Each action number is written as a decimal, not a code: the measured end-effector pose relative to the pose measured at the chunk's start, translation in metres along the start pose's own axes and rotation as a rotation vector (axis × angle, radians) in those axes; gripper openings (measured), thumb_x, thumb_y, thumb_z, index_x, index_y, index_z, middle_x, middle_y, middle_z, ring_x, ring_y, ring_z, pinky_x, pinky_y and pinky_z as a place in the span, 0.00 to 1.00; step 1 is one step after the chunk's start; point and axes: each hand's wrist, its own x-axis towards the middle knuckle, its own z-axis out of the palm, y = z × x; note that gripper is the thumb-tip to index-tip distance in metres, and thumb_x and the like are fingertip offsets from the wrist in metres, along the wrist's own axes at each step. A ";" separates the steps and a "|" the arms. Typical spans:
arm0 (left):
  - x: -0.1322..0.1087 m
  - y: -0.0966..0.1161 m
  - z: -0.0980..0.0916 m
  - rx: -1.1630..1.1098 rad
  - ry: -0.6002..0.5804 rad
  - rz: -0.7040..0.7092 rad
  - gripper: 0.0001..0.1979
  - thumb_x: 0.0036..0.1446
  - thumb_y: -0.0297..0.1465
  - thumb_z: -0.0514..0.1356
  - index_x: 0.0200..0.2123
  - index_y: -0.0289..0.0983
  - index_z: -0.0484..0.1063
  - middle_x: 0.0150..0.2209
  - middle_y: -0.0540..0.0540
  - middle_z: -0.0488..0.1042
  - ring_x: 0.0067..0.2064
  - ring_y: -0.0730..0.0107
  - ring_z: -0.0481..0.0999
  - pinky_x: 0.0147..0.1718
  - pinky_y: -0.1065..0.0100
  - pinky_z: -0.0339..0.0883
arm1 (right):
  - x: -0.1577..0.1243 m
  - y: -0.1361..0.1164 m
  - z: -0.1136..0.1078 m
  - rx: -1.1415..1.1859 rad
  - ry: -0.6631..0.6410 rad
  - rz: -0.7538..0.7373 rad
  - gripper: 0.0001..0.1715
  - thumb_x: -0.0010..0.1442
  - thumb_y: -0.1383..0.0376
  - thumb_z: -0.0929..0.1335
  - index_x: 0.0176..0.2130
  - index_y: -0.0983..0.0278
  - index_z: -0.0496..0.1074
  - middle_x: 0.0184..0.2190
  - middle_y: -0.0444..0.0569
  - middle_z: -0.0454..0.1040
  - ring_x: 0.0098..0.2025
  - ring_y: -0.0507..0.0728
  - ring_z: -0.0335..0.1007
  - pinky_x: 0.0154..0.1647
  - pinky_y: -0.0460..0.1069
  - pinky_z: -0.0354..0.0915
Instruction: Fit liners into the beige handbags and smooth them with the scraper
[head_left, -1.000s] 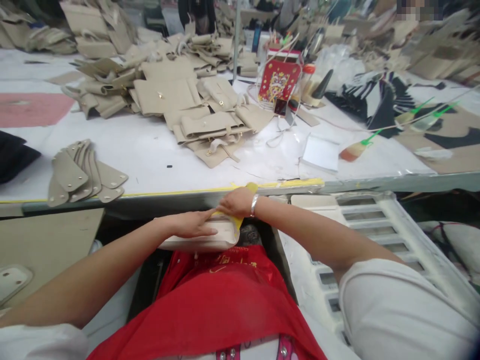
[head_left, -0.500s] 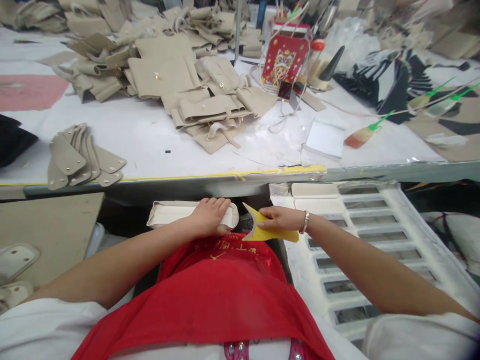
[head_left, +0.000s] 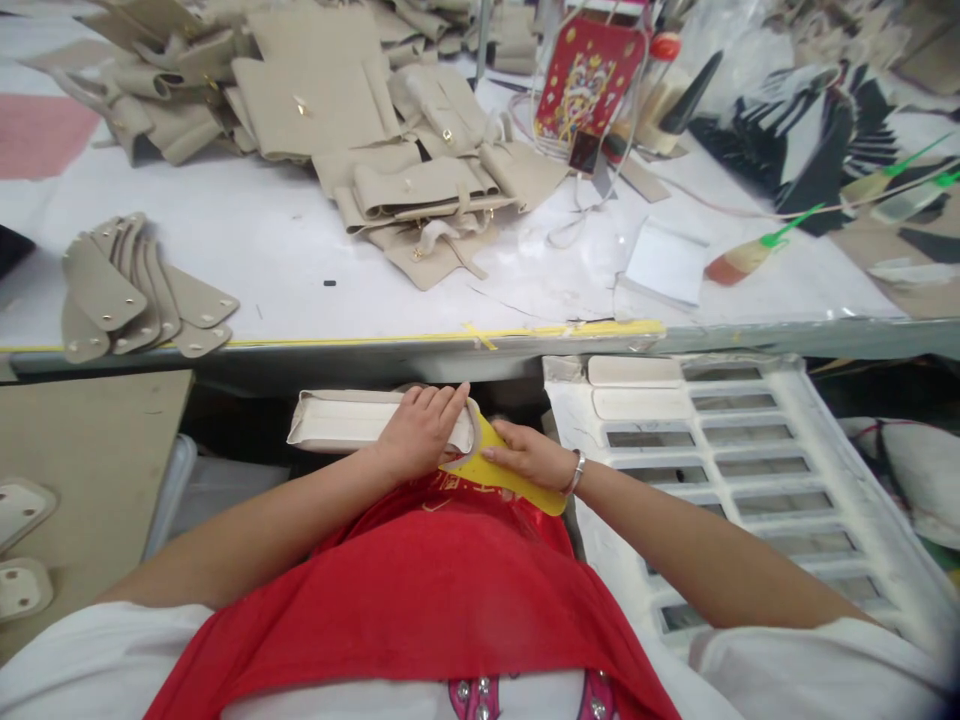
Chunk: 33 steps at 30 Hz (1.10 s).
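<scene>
My left hand (head_left: 424, 432) is closed over the right part of a long, boxy cream leather piece (head_left: 341, 420), which lies crosswise in front of my apron. In my right hand (head_left: 529, 455) is a flat yellow plastic sheet (head_left: 484, 478) with a scooped-in end, pinched between thumb and fingers. That curved end fits round the rounded right end of the cream piece and appears to touch it. The fingers underneath both things are partly hidden.
Beige bag parts (head_left: 315, 110) are heaped on the white table (head_left: 285, 290), with riveted straps (head_left: 112, 275) at left. A glue bottle (head_left: 739, 262) lies at right. Two cream strips (head_left: 634, 372) rest on a slotted white rack (head_left: 750, 430). A beige board (head_left: 97, 440) is at left.
The yellow sheet has moved left and tilted, so its scooped end now meets the cream piece. My left index finger is now stretched out. The view has shifted slightly.
</scene>
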 end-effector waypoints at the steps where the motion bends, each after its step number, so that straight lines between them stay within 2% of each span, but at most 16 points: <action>1: 0.000 -0.001 0.000 -0.013 0.000 0.007 0.44 0.50 0.42 0.59 0.63 0.27 0.43 0.54 0.33 0.62 0.51 0.51 0.61 0.50 0.56 0.51 | -0.001 -0.002 0.003 0.078 -0.008 0.030 0.20 0.57 0.50 0.63 0.37 0.63 0.58 0.29 0.43 0.70 0.24 0.50 0.66 0.22 0.45 0.63; 4: -0.001 -0.007 0.002 -0.043 -0.010 0.039 0.45 0.51 0.40 0.59 0.64 0.27 0.38 0.55 0.33 0.61 0.52 0.50 0.61 0.51 0.56 0.50 | -0.002 -0.007 0.012 0.237 -0.008 0.116 0.21 0.56 0.49 0.64 0.39 0.61 0.56 0.28 0.43 0.71 0.19 0.51 0.67 0.17 0.45 0.62; 7: -0.003 -0.021 0.000 -0.070 -0.053 0.118 0.44 0.52 0.38 0.58 0.64 0.29 0.37 0.58 0.32 0.58 0.55 0.50 0.59 0.52 0.56 0.49 | -0.001 -0.008 0.019 0.288 0.051 0.155 0.22 0.54 0.49 0.66 0.38 0.61 0.56 0.27 0.43 0.71 0.18 0.52 0.68 0.15 0.46 0.63; 10: -0.006 -0.037 -0.007 -0.173 -0.110 0.236 0.48 0.49 0.45 0.59 0.64 0.31 0.38 0.61 0.33 0.53 0.58 0.51 0.56 0.55 0.57 0.48 | 0.000 -0.006 0.026 0.328 0.110 0.156 0.22 0.54 0.50 0.66 0.37 0.62 0.56 0.26 0.42 0.71 0.18 0.53 0.69 0.15 0.47 0.64; 12: -0.007 -0.041 -0.012 -0.254 -0.138 0.252 0.51 0.46 0.52 0.59 0.63 0.30 0.40 0.62 0.32 0.52 0.59 0.53 0.56 0.56 0.59 0.48 | -0.001 -0.007 0.031 0.356 0.138 0.158 0.22 0.54 0.50 0.66 0.37 0.62 0.56 0.25 0.42 0.71 0.19 0.54 0.69 0.15 0.47 0.64; 14: -0.006 -0.037 -0.014 -0.282 -0.143 0.167 0.47 0.50 0.54 0.53 0.62 0.28 0.44 0.61 0.32 0.55 0.59 0.54 0.57 0.56 0.60 0.48 | -0.002 -0.008 0.038 0.366 0.177 0.166 0.21 0.55 0.50 0.65 0.37 0.61 0.56 0.26 0.43 0.72 0.19 0.54 0.69 0.16 0.47 0.64; 17: 0.000 -0.019 -0.009 -0.224 -0.090 -0.040 0.33 0.60 0.47 0.45 0.61 0.29 0.50 0.57 0.35 0.61 0.56 0.56 0.61 0.54 0.58 0.50 | -0.003 -0.010 0.050 0.355 0.283 0.197 0.19 0.56 0.50 0.63 0.38 0.61 0.57 0.27 0.44 0.72 0.20 0.53 0.69 0.18 0.48 0.65; 20: 0.007 0.001 -0.001 -0.133 -0.014 -0.150 0.29 0.61 0.44 0.45 0.59 0.31 0.56 0.54 0.36 0.66 0.53 0.54 0.63 0.51 0.55 0.52 | -0.002 -0.008 0.062 0.301 0.433 0.192 0.17 0.55 0.51 0.63 0.37 0.61 0.59 0.29 0.46 0.72 0.27 0.54 0.70 0.25 0.48 0.66; 22: 0.011 0.008 0.002 -0.085 0.004 -0.167 0.27 0.61 0.44 0.46 0.56 0.32 0.60 0.50 0.36 0.67 0.50 0.53 0.64 0.49 0.54 0.53 | -0.001 -0.005 0.066 0.269 0.506 0.180 0.18 0.55 0.51 0.63 0.36 0.63 0.61 0.31 0.48 0.72 0.32 0.55 0.70 0.28 0.48 0.67; 25: 0.018 0.010 0.002 -0.040 -0.011 -0.165 0.22 0.61 0.43 0.47 0.48 0.33 0.65 0.43 0.37 0.69 0.45 0.54 0.65 0.43 0.55 0.55 | 0.000 -0.004 0.064 0.279 0.532 0.210 0.18 0.54 0.51 0.64 0.35 0.64 0.62 0.33 0.50 0.72 0.33 0.56 0.69 0.30 0.49 0.67; 29: 0.029 0.011 0.001 -0.013 -0.026 -0.173 0.19 0.62 0.42 0.43 0.38 0.36 0.67 0.37 0.39 0.69 0.42 0.55 0.65 0.37 0.56 0.55 | 0.004 -0.014 0.057 0.381 0.523 0.286 0.16 0.55 0.54 0.64 0.38 0.62 0.60 0.29 0.48 0.72 0.26 0.55 0.70 0.25 0.49 0.67; 33: 0.031 0.011 -0.003 -0.014 -0.012 -0.198 0.20 0.63 0.41 0.42 0.37 0.36 0.68 0.37 0.40 0.70 0.42 0.56 0.67 0.37 0.57 0.57 | 0.006 -0.020 0.058 0.478 0.512 0.292 0.18 0.56 0.52 0.63 0.40 0.61 0.57 0.25 0.45 0.71 0.19 0.55 0.69 0.18 0.50 0.65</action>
